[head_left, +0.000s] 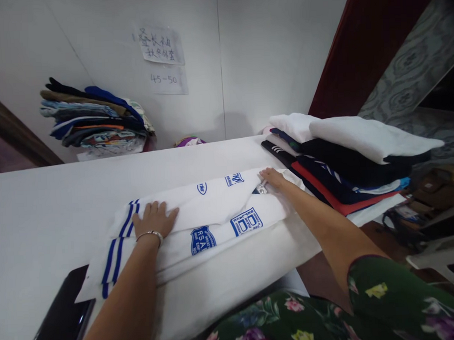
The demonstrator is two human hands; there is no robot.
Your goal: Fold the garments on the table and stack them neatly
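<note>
A white long-sleeved garment [221,205] with blue badge prints and blue striped cuffs lies folded lengthwise on the table. Near the striped end, my left hand [156,220] presses flat on the cloth with its fingers spread; a bracelet circles that wrist. My right hand [272,179] rests on the garment's other end, close to the collar opening, its fingers low against the fabric. More white cloth [231,275] is spread under the garment towards my body. A dark phone-like slab [63,312] lies left of my left forearm, partly overlapped by a white cloth corner.
A tall pile of folded clothes [97,118] stands at the back left of the white table [37,213]. To the right, another stack of folded garments [347,169] has white pieces on top. Handwritten paper notes [161,45] hang on the wall. A white stool [445,260] stands at the lower right.
</note>
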